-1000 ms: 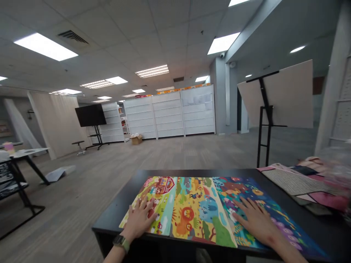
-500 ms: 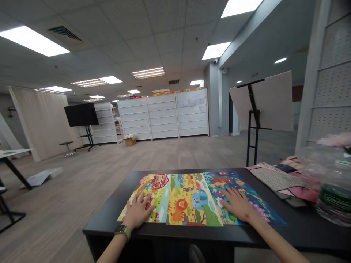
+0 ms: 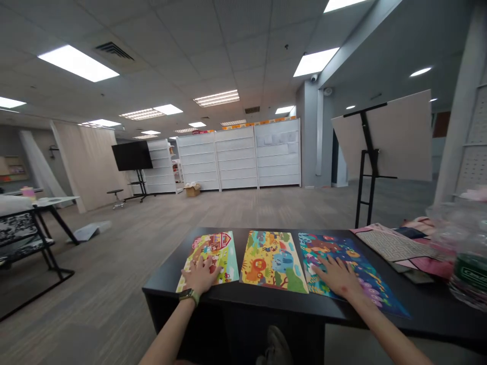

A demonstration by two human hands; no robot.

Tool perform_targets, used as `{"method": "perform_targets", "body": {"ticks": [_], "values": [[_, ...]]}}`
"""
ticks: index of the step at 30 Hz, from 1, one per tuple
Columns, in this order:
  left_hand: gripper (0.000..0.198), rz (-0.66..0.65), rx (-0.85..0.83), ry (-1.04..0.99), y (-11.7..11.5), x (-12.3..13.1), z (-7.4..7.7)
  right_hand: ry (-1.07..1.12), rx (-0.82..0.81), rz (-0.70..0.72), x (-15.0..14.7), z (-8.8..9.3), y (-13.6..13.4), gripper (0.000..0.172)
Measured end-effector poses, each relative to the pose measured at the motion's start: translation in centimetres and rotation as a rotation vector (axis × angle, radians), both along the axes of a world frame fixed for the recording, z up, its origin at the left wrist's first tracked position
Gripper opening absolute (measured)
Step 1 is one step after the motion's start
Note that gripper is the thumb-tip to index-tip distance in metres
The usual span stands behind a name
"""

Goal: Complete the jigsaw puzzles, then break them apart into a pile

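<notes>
We rest our left hand [image 3: 200, 275] flat and open on the left picture mat [image 3: 223, 243] and our right hand [image 3: 337, 278] spread on the right picture mat [image 3: 342, 248], both mats lying lengthwise away from us on the counter [image 3: 236, 300], the middle picture mat [image 3: 272, 261] untouched between them

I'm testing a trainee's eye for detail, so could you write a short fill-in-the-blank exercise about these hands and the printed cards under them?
1. The left hand rests on a green-and-yellow printed card showing a red ____.
2. A black-faced wristwatch is strapped around the ____ wrist.
3. The yellow printed card between the hands shows an orange ____.
4. The right hand rests on a blue-and-purple printed card, and all three cards lie on a black ____.

Missing words: barn; left; lion; table.
</notes>
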State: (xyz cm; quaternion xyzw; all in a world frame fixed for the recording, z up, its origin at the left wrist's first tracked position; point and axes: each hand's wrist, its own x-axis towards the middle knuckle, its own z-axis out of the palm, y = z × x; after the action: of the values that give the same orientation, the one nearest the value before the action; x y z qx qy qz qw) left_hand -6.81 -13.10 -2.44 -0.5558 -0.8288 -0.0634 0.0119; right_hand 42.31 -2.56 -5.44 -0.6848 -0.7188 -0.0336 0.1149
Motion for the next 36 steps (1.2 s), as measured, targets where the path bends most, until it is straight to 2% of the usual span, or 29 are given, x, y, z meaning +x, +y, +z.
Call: {"method": "perform_targets", "body": {"ticks": [6,10,13,16,20,23,25,28,32,34,36], "values": [[0.080,-0.087,0.017,-0.015,-0.8,-1.0,0.2,0.010,0.027,0.073,0.8,0.4,-0.3,0.070],[0.068,-0.193,0.048,-0.028,-2.0,-1.1,1.6,0.036,0.066,0.163,1.1,2.5,-1.4,0.062],[0.060,-0.302,0.134,-0.024,-2.4,1.4,3.2,0.063,0.145,0.268,-1.1,4.8,-3.3,0.055],[0.060,-0.521,0.181,-0.034,-2.7,6.2,4.0,0.071,0.158,0.460,-5.3,6.0,-6.0,0.049],[0.067,-0.794,0.127,-0.077,-4.5,12.3,2.6,0.057,0.102,0.619,-9.5,4.6,-10.3,0.057],[0.064,-0.857,0.158,-0.097,-6.8,14.5,1.0,0.053,0.077,0.618,-9.8,2.8,-13.1,0.059],[0.051,-0.845,0.226,-0.090,-8.2,15.1,0.6,0.042,0.105,0.618,-9.3,2.0,-14.5,0.051],[0.032,-0.806,0.274,-0.052,-9.5,15.5,0.8,0.001,0.224,0.640,-8.7,1.6,-15.8,0.042],[0.047,-0.817,0.260,0.013,-9.3,15.6,1.0,-0.031,0.328,0.630,-9.0,1.6,-16.5,0.055],[0.055,-0.858,0.267,0.027,-8.8,15.5,0.6,-0.056,0.342,0.623,-9.1,1.6,-16.3,0.063],[0.057,-0.908,0.284,0.031,-8.2,15.1,0.0,-0.068,0.351,0.641,-9.0,1.6,-16.0,0.065]]}}
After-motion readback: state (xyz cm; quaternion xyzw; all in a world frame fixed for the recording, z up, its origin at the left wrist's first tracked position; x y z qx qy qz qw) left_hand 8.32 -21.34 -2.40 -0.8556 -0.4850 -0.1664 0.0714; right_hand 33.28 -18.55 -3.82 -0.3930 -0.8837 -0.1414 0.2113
